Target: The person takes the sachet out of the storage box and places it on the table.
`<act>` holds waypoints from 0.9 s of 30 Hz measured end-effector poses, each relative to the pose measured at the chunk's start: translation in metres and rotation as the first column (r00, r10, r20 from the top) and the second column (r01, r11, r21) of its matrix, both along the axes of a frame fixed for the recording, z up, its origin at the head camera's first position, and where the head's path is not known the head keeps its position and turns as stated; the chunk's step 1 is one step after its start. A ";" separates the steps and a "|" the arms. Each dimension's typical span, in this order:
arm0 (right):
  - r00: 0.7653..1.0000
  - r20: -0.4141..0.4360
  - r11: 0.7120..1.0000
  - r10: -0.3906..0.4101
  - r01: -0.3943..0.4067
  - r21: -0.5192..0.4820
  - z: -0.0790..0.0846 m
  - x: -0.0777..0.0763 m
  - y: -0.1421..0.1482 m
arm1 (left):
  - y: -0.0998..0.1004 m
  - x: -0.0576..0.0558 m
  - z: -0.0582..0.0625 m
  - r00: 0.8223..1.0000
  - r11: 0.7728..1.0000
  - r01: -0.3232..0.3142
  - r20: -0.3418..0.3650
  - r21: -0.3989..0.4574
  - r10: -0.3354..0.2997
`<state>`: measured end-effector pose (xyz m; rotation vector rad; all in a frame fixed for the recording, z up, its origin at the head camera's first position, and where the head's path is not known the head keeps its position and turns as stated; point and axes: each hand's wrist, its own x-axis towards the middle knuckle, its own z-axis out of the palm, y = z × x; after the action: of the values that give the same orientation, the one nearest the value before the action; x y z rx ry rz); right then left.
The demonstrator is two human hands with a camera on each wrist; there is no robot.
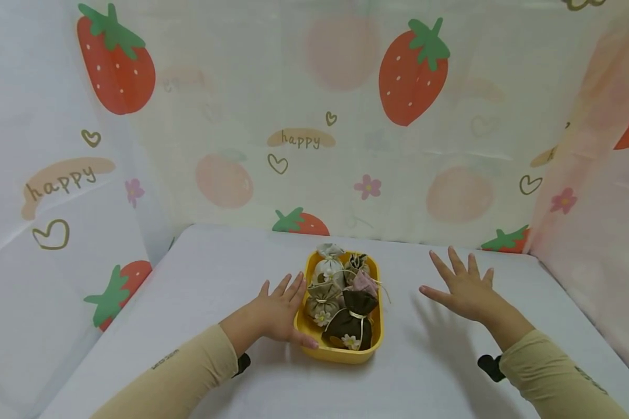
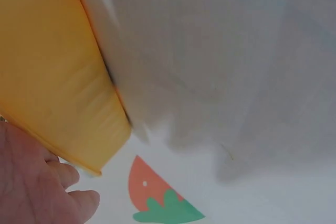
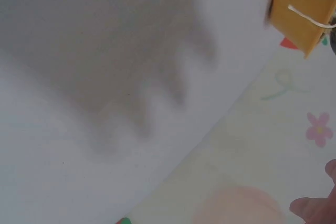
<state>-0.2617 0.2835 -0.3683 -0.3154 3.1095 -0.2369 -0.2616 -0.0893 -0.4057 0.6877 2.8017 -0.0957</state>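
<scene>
A yellow plastic basket (image 1: 340, 355) stands on the white table, holding several small drawstring pouches. Frontmost is a dark brown pouch (image 1: 357, 304) with a white flower; a khaki pouch (image 1: 322, 293) with a similar flower sits left of it. Behind are a pink pouch (image 1: 364, 284), a whitish pouch (image 1: 329, 267) and a brownish pouch (image 1: 356, 262) with a dark ruffled top. My left hand (image 1: 280, 314) lies along the basket's left rim, fingers extended and thumb across the front left corner. Off to the right, my right hand (image 1: 466, 291) hovers over the table, fingers spread, holding nothing.
A white cloth covers the table (image 1: 409, 372). Strawberry-printed sheets (image 1: 314, 174) rise along the back and both sides. From the basket's right side a thin cord (image 3: 310, 20) hangs outside the wall. The right hand casts a shadow on the cloth.
</scene>
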 end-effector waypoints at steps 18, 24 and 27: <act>0.996 0.026 0.962 0.085 -0.075 -0.263 0.012 -0.002 -0.029 | -0.002 -0.001 -0.002 1.000 1.000 0.016 -0.015 -0.011 -0.017; 0.993 0.031 0.942 0.113 -0.097 -0.321 0.015 0.001 -0.042 | -0.002 -0.001 -0.001 1.000 1.000 0.019 -0.010 -0.015 -0.020; 0.992 0.026 0.931 0.126 -0.110 -0.347 0.013 0.003 -0.048 | -0.001 0.000 0.002 1.000 1.000 0.016 -0.005 -0.005 -0.016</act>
<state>-0.2591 0.2355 -0.3551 -0.4896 2.9744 -0.7797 -0.2615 -0.0907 -0.4041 0.7095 2.8002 -0.1078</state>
